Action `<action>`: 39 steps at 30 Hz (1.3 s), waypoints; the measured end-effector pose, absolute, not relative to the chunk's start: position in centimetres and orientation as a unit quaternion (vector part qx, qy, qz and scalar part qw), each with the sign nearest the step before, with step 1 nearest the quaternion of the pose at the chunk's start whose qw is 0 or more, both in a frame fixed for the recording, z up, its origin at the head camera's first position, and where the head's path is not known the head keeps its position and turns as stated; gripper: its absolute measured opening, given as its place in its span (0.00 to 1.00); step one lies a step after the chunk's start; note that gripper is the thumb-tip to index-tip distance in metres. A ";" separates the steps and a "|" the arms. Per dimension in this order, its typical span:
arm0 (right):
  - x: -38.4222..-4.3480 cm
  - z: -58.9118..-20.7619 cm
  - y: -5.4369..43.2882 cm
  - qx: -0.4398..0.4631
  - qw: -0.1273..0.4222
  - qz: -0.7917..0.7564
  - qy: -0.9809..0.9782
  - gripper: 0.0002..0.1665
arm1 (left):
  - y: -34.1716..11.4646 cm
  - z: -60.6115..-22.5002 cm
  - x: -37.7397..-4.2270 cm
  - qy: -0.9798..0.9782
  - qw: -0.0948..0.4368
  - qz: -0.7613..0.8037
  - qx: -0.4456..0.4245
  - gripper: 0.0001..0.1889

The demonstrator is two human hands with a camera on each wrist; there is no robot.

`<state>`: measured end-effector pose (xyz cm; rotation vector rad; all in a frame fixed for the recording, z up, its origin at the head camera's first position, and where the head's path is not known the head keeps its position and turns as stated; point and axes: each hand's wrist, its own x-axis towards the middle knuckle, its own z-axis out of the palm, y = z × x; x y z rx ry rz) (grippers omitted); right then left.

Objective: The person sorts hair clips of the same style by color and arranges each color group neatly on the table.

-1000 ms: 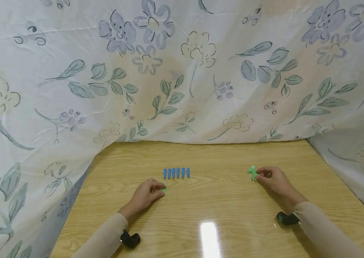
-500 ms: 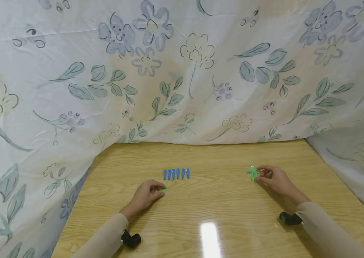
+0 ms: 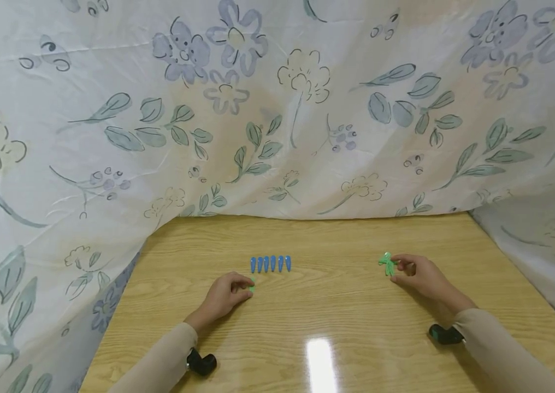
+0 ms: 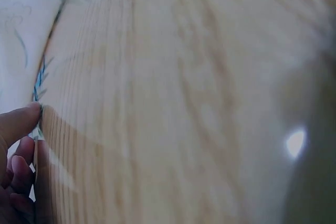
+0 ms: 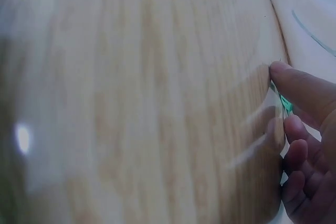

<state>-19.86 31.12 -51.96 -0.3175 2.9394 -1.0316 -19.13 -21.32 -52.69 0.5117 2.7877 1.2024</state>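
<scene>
Left hand (image 3: 223,295): thumb and fingertips drawn together on a green piece (image 3: 252,282), little of it showing; pinch judged light. Right hand (image 3: 420,275): finger and thumb slightly apart at the near side of the green pile (image 3: 387,263); cannot tell whether a piece is gripped or only touched. Blue row (image 3: 266,265), six pieces side by side, lies just beyond the left hand's fingertips, well apart from the right hand. Risks, as judged: pile pieces overlap, so a drag by the right hand could pull out two or scatter the rest; cause, crossed pieces and a low grip. Small, smooth-looking pieces might slip from either pinch. The left hand sits close enough to the blue row that a knuckle or sleeve sweeping forward could knock it crooked. Surface: desk (image 3: 346,322), pale wood grain, glossy; glare (image 3: 320,363) on the near side, between the two forearms. A slick top would likely let nudged pieces slide. Room: flowered cloth (image 3: 307,125) hangs beyond both hands and along both sides, meeting the desk's far edge; nothing behind it shows.
</scene>
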 end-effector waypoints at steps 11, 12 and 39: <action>-20.3 -52.1 31.2 -0.101 0.006 -0.334 0.937 0.34 | -21.4 -52.6 -19.1 0.903 0.035 0.397 0.162 0.10; -20.4 -52.0 31.2 -0.101 0.005 -0.336 0.937 0.34 | -21.4 -52.6 -19.1 0.902 0.034 0.397 0.163 0.10; -20.3 -51.7 31.3 -0.104 0.019 -0.335 0.936 0.33 | -21.2 -52.4 -18.9 0.902 0.042 0.398 0.163 0.10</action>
